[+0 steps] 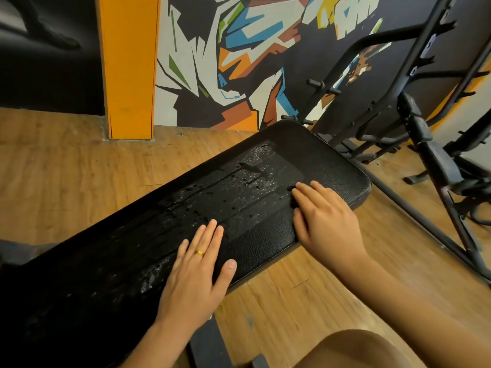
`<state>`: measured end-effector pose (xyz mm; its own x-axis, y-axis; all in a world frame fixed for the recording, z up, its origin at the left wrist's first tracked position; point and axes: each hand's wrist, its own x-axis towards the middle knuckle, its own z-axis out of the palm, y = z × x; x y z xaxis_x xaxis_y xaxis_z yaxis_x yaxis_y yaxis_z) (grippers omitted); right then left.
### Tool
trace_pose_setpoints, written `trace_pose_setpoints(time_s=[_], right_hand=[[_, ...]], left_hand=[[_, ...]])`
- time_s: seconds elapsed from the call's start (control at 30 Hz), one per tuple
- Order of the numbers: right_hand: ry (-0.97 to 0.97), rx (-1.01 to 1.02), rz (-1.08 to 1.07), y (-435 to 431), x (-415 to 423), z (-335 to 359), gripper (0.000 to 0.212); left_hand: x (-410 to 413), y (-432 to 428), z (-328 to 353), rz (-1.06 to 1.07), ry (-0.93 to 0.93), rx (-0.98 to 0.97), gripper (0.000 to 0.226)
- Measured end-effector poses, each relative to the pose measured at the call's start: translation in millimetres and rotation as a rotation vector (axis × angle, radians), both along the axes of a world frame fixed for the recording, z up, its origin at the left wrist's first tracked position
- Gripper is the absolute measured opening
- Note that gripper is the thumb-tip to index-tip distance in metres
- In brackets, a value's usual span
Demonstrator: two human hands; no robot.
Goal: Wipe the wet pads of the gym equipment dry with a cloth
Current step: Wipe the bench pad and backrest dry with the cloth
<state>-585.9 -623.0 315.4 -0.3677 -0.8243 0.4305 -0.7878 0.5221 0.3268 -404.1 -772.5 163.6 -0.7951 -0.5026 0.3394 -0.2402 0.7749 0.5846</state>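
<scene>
Both left hand (194, 274) and right hand (326, 221) lie flat, fingers (210, 232) straight, on wet pad (148, 229).

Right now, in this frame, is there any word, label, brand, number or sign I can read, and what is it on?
No text can be read in this frame.
On the wall painting: white letter-like shapes at the top right, cut off by the frame edge, unreadable.
On the bench pad: no label or logo shows.
On the ring of the left hand: no marking can be made out.
</scene>
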Motion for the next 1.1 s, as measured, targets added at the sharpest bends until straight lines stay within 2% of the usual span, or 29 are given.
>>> trace_pose_setpoints(time_s=[0.1,0.27,0.4,0.5,0.73,0.87,0.93,1.0,1.1], right_hand=[[0.035,0.035,0.047,4.1,-20.3,11.0,0.043],[0.028,-0.058,-0.167,-8.1,-23.7,26.8,0.039],[-0.003,0.056,0.045,-12.2,25.7,-20.6,0.039],[-0.028,0.078,0.183,-7.5,24.6,-25.8,0.040],[-0.014,-0.013,-0.055,-9.8,2.7,0.2,0.039],[-0.001,0.082,0.021,-14.7,37.9,-24.4,0.046],[-0.003,0.123,0.097,-14.3,50.2,-36.7,0.049],[-0.007,0.132,0.155,-12.5,53.5,-38.7,0.049],[-0.052,0.184,0.245,-6.9,57.8,-41.4,0.048]], left_hand=[[0.1,0.4,-1.4,0.009,0.011,-0.001,0.072],[0.0,1.8,-2.0,0.021,0.015,-0.006,0.068],[0.7,1.7,-2.2,0.018,0.004,-0.002,0.067],[0.0,1.8,-1.8,0.020,0.009,-0.003,0.065],[0.8,1.7,-0.4,0.020,0.013,0.012,0.065],[0.9,1.2,0.5,0.004,0.036,0.063,0.063],[4.8,-0.3,1.1,0.083,0.056,0.096,0.062],[10.7,-3.8,-1.5,0.253,0.045,0.079,0.063],[13.5,-8.8,-4.6,0.407,-0.068,0.198,0.063]])
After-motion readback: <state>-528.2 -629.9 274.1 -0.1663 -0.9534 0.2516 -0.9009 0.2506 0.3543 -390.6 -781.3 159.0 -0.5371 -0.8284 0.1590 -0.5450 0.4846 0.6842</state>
